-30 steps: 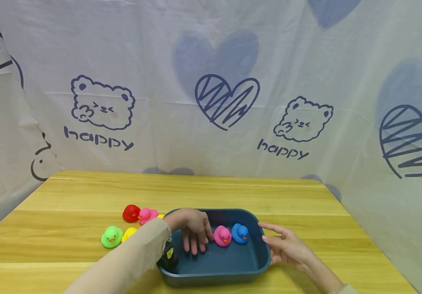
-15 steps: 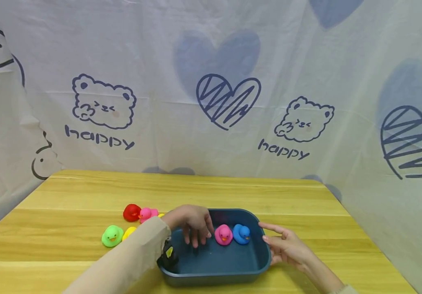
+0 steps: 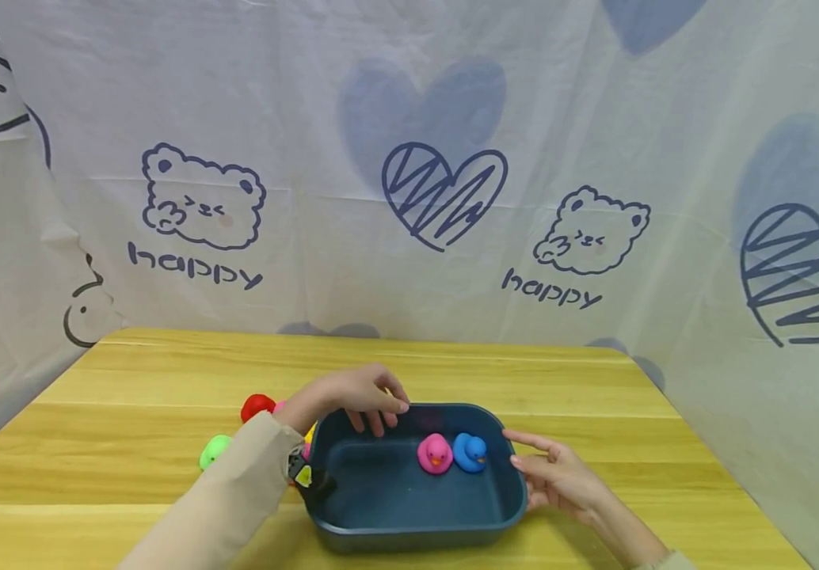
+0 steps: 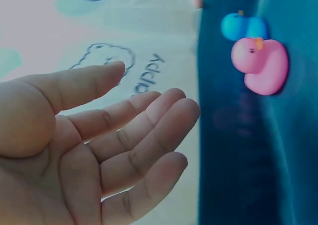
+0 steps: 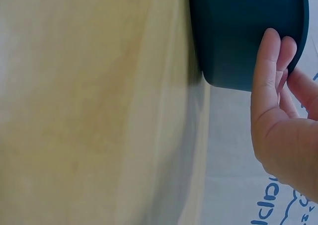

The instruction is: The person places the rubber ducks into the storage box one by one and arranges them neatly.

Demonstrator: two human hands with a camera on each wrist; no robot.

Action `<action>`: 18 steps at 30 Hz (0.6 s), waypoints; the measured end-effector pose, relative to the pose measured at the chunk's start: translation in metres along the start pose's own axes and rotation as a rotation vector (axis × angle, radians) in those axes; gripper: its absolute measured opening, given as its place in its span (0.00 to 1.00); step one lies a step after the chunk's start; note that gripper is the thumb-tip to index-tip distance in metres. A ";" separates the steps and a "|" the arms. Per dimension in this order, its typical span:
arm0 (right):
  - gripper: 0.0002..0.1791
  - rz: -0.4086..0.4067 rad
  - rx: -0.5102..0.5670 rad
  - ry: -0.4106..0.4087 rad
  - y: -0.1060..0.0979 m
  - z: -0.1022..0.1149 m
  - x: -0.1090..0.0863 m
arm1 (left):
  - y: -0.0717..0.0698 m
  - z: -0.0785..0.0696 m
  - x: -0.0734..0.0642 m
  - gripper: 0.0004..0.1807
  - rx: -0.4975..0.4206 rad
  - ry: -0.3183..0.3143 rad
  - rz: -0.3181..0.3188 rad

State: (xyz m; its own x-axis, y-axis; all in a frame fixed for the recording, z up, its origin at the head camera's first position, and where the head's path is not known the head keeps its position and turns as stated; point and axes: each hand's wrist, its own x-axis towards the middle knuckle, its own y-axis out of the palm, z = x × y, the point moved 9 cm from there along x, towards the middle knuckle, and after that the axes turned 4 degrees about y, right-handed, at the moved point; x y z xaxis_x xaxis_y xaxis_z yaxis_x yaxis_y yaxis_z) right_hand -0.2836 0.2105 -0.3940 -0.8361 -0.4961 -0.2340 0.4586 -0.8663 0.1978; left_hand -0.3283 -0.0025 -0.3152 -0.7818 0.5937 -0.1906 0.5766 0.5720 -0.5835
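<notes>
A dark teal tray [image 3: 381, 495] stands on the wooden table, holding a pink rubber duck [image 3: 435, 457] and a blue rubber duck [image 3: 470, 454] side by side. Over the tray's back left rim hovers my left hand [image 3: 365, 396], its fingers loosely spread with nothing in them. The left wrist view shows that bare palm [image 4: 79, 170], apart from the pink duck [image 4: 271, 68]. At the tray's right end, my right hand [image 3: 559, 479] touches the rim and outer wall with mostly straight fingers. Its fingers [image 5: 267, 73] lie along the wall in the right wrist view.
Left of the tray, partly hidden by my left arm, are a red duck [image 3: 257, 407], a green duck [image 3: 214, 450] and bits of pink and yellow ones. A white printed cloth [image 3: 324, 198] hangs behind the table [image 3: 566, 388].
My left hand has risen from inside the tray toward its back rim, away from the pink duck. My right hand, the tray and the two ducks in it stay in place.
</notes>
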 end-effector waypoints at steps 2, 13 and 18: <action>0.30 0.002 -0.002 -0.001 0.000 0.001 0.000 | -0.005 0.001 -0.004 0.14 -0.030 0.016 -0.009; 0.32 -0.031 -0.026 -0.006 -0.001 0.002 -0.001 | -0.026 0.010 -0.023 0.16 -0.112 0.075 -0.058; 0.32 -0.034 -0.030 -0.011 -0.001 0.002 -0.003 | -0.038 0.013 -0.035 0.17 -0.127 0.111 -0.100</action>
State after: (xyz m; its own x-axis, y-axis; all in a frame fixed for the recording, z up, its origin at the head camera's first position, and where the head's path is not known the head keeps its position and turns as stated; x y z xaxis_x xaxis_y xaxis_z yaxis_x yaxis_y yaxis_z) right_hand -0.2826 0.2127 -0.3914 -0.8545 -0.4661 -0.2295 0.4388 -0.8840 0.1615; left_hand -0.3261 -0.0523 -0.2972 -0.8095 0.5855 -0.0442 0.5284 0.6936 -0.4897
